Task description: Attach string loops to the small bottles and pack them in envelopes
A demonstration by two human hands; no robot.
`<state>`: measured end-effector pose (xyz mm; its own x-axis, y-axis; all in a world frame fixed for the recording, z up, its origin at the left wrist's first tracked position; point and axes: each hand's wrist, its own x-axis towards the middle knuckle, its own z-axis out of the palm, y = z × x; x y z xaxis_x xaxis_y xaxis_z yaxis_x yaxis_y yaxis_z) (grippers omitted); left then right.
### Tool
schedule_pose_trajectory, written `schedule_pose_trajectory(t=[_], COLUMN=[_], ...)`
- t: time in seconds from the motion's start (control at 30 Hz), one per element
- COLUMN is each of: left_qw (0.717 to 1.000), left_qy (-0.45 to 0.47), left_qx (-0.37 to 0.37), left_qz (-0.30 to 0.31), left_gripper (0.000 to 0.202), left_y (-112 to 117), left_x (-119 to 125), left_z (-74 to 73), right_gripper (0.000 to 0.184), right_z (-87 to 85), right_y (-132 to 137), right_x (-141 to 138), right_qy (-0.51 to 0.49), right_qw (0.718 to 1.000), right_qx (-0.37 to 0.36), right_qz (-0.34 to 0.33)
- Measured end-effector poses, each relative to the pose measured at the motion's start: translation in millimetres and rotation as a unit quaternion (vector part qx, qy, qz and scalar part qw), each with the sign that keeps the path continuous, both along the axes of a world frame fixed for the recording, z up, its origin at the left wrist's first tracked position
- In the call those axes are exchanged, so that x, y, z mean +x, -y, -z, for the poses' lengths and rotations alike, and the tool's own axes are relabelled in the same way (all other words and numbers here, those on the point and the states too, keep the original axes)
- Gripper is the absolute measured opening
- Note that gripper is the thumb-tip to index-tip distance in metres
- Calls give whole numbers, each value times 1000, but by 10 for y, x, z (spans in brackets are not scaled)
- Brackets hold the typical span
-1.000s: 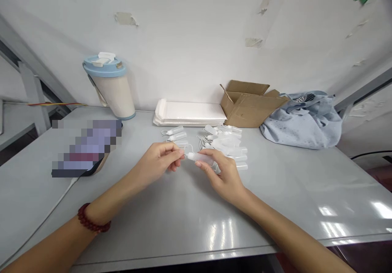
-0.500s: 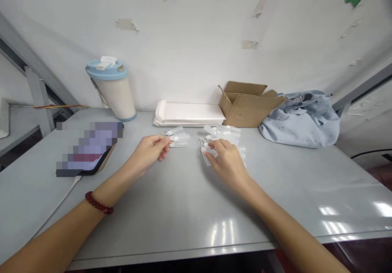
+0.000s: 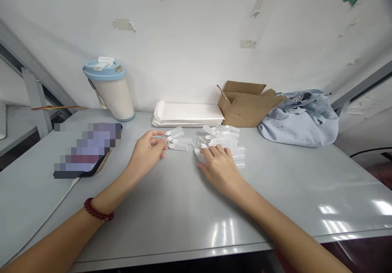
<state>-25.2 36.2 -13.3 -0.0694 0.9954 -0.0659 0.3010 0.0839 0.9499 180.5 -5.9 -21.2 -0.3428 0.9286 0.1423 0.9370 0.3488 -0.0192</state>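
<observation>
Several small translucent squeeze bottles with thin needle-like tips lie in two groups on the grey table. Beside the smaller left group (image 3: 179, 141), my left hand (image 3: 147, 150) has its index finger and thumb apart at the tips of the bottles; its other fingers are partly hidden. My right hand (image 3: 223, 167) rests over the front of the larger right group (image 3: 225, 136). Its thumb and fingers close around one squeeze bottle (image 3: 199, 155), whose tip points left; the hand hides most of its body.
Flat white cartons (image 3: 190, 112) are stacked against the wall, beside an open cardboard box (image 3: 251, 109) and a bundled light-blue cloth (image 3: 300, 120). A cream tumbler (image 3: 114, 95) with a blue lid and a phone (image 3: 92, 146) on a white cable (image 3: 58, 207) are at left.
My left finger and thumb have parted from a pinch, and the bottles beside them lie a little differently. My right hand has lowered onto the larger group and closed around a bottle.
</observation>
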Motion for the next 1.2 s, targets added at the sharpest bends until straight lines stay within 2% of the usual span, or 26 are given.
schedule_pose_trajectory(t=[0.17, 0.27, 0.33, 0.43, 0.57, 0.73, 1.0, 1.2], left_qw=[999, 998, 998, 997, 993, 985, 982, 982], left_qy=[-27, -28, -27, -20, 15, 87, 24, 61], left_qx=[15, 12, 9, 2, -17, -47, -42, -39], left_qz=[37, 52, 60, 77, 118, 140, 180, 176], left_gripper=[25, 24, 24, 25, 26, 30, 17, 18], left_y=[47, 65, 73, 87, 119, 140, 148, 144], left_x=[30, 37, 38, 47, 73, 94, 93, 76], left_z=[29, 33, 27, 5, -46, -93, -47, -48], right_gripper=[19, 20, 21, 23, 25, 26, 27, 29], right_z=[24, -18, -65, -142, -202, -208, -202, -214], right_y=[-6, -15, -9, 16, 31, 1, -16, -13], right_x=[-2, 22, 40, 50, 43, 53, 62, 56], right_qy=[-37, -152, -264, -404, -500, -544, -572, -572], right_qw=[999, 988, 963, 908, 850, 823, 801, 796], right_qx=[-8, -26, -49, -107, -157, -152, -164, -188], right_qz=[0, 9, 11, 26, 54, 60, 61, 54])
